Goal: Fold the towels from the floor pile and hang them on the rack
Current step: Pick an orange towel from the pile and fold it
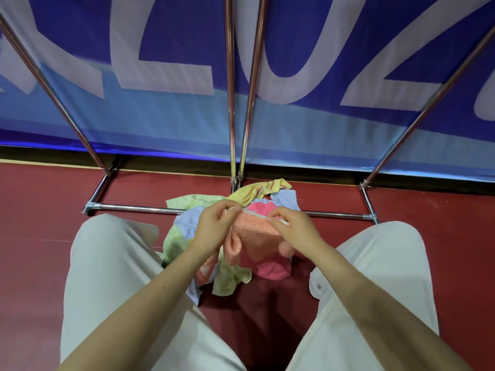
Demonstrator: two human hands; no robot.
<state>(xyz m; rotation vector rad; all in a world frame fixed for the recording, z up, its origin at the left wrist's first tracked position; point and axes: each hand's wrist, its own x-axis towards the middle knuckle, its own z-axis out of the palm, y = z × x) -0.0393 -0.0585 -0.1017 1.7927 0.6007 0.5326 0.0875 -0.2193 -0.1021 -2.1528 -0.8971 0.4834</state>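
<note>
So the orange towel point(251, 236) is up off the floor, held between both hands right above the pile point(227, 274). It's a fuzzy, nubby one with a pale strip along its top edge, and the rest of it droops down in loose folds toward the heap.

The left hand point(214, 226) has its fingers curled in, pinching the top edge at the left corner. The right hand point(292, 226) is doing the same at the right corner, thumb and fingers clamped on that pale edge. The two hands are close together, with just a short stretch of towel showing between them.

Underneath, the pile sits on the red floor point(40, 210) between the person's knees, both in light trousers point(107, 263). In the heap there's a pink towel point(270, 269), a pale green one point(230, 279), a light blue one point(187, 223), and a yellow towel point(257, 190) with orange stripes lying at the far side.

The pile partly covers the rack's point(134, 208) low chrome crossbar. More chrome poles slant up from the base. Behind it hangs a big blue banner point(294, 116) with huge white lettering.
</note>
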